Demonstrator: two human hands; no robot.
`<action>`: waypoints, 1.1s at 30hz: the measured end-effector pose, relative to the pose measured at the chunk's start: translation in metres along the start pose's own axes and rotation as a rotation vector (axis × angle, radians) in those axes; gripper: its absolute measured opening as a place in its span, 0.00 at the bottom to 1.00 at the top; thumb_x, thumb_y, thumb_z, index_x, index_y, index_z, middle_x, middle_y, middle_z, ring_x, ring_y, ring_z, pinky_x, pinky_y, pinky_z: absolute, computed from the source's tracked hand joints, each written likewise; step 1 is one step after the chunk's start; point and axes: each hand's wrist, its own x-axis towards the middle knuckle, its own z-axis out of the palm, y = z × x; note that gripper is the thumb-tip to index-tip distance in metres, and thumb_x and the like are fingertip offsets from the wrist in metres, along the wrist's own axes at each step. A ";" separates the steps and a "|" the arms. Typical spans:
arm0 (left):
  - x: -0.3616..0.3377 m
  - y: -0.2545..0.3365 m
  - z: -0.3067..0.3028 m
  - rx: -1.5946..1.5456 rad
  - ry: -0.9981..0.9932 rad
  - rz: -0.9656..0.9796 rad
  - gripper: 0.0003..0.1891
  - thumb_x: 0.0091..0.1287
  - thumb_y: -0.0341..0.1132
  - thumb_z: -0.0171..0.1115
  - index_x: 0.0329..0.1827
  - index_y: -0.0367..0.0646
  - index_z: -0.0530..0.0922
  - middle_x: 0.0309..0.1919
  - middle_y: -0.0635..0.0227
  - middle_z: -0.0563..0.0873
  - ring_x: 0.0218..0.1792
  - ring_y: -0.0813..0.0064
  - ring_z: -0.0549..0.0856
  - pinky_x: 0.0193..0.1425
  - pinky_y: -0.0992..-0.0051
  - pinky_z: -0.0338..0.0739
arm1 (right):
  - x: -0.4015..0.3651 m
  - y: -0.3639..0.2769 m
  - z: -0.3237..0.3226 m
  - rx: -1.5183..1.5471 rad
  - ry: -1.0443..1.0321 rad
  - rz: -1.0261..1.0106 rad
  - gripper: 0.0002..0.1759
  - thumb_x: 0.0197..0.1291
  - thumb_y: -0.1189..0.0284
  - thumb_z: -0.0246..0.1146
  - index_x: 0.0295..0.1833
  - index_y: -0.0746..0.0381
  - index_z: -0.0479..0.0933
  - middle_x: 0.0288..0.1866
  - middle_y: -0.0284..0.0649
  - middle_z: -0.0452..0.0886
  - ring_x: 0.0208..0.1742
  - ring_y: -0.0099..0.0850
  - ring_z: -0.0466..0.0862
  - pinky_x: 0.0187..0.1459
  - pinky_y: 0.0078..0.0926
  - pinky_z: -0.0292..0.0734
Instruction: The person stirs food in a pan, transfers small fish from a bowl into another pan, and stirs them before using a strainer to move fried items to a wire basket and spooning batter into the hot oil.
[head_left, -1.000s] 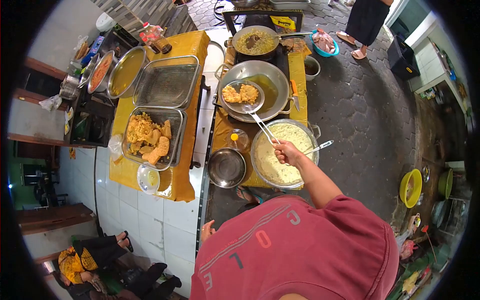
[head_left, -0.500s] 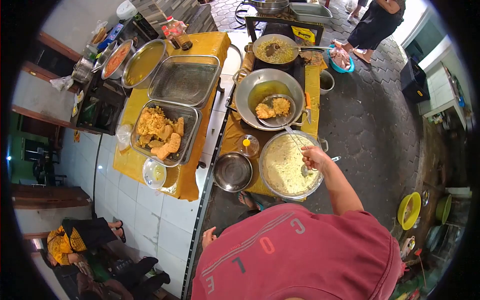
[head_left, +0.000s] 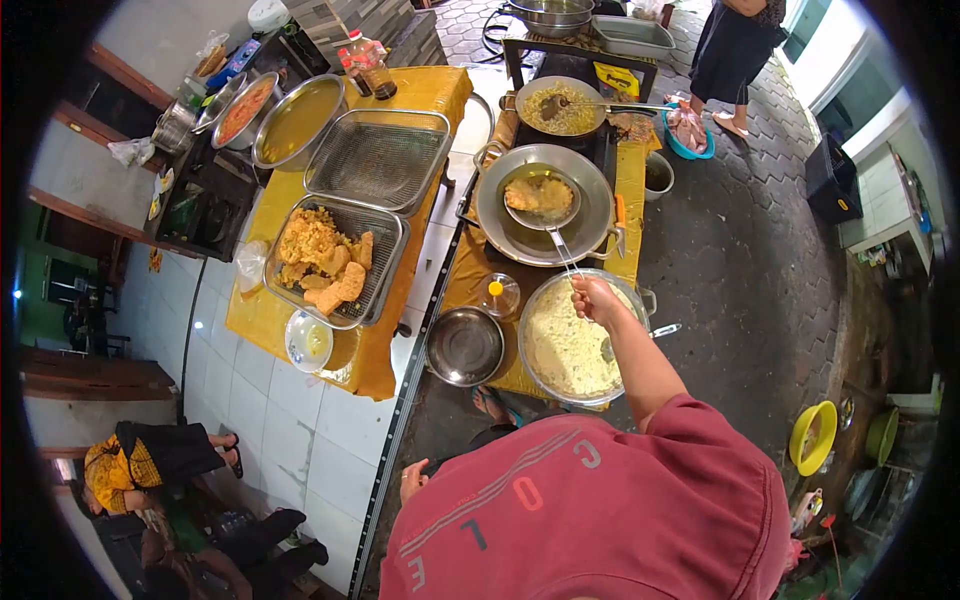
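Observation:
My right hand (head_left: 595, 298) is closed around the handle of a wire skimmer (head_left: 562, 243), above a wide pot of pale yellow batter (head_left: 560, 345). The skimmer's bowl rests in the oil of a large metal wok (head_left: 493, 222), with golden fried pieces (head_left: 540, 197) in it. Beside my body at the lower left, my left hand (head_left: 413, 480) shows only in part, fingers slightly apart and holding nothing visible. A second utensil (head_left: 665, 330) leans in the batter pot with its handle over the rim.
A smaller pan (head_left: 560, 122) of frying food stands behind the wok. An empty metal bowl (head_left: 465, 346) and a yellow-capped jar (head_left: 500, 293) are left of the batter. On the left table are a basket (head_left: 388, 275) of fried food and a mesh basket (head_left: 380, 160). A person (head_left: 728, 55) stands at the back.
My right hand has moved left and forward, carrying the skimmer toward the wok's middle. The fried pieces now sit farther back, lower in the oil. The view has shifted slightly.

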 end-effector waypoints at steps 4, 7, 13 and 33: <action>-0.002 -0.003 0.004 -0.098 0.016 -0.033 0.20 0.55 0.24 0.51 0.53 0.47 0.72 0.47 0.61 0.74 0.36 0.69 0.78 0.42 0.73 0.73 | -0.004 0.001 0.000 0.027 -0.034 -0.020 0.04 0.60 0.70 0.52 0.40 0.52 0.64 0.17 0.28 0.64 0.14 0.19 0.64 0.14 0.20 0.62; 0.001 -0.010 0.011 -0.147 -0.033 -0.076 0.21 0.55 0.23 0.50 0.53 0.46 0.72 0.47 0.62 0.74 0.36 0.70 0.78 0.41 0.74 0.73 | -0.018 0.004 -0.003 0.003 0.001 -0.044 0.06 0.60 0.70 0.52 0.42 0.52 0.65 0.17 0.28 0.65 0.13 0.19 0.64 0.13 0.20 0.62; 0.020 0.052 -0.009 -0.084 0.075 0.091 0.20 0.53 0.20 0.51 0.50 0.44 0.73 0.43 0.60 0.76 0.35 0.68 0.78 0.40 0.73 0.74 | -0.042 0.011 -0.015 -0.047 0.023 -0.076 0.15 0.60 0.70 0.53 0.52 0.56 0.64 0.18 0.30 0.65 0.12 0.18 0.65 0.11 0.18 0.62; 0.245 0.313 0.061 -1.051 -0.710 -0.378 0.19 0.66 0.45 0.47 0.56 0.45 0.68 0.39 0.67 0.79 0.23 0.77 0.76 0.24 0.76 0.73 | -0.109 0.030 0.045 0.282 -0.189 -0.052 0.10 0.57 0.76 0.49 0.44 0.54 0.62 0.18 0.30 0.64 0.11 0.20 0.63 0.09 0.22 0.62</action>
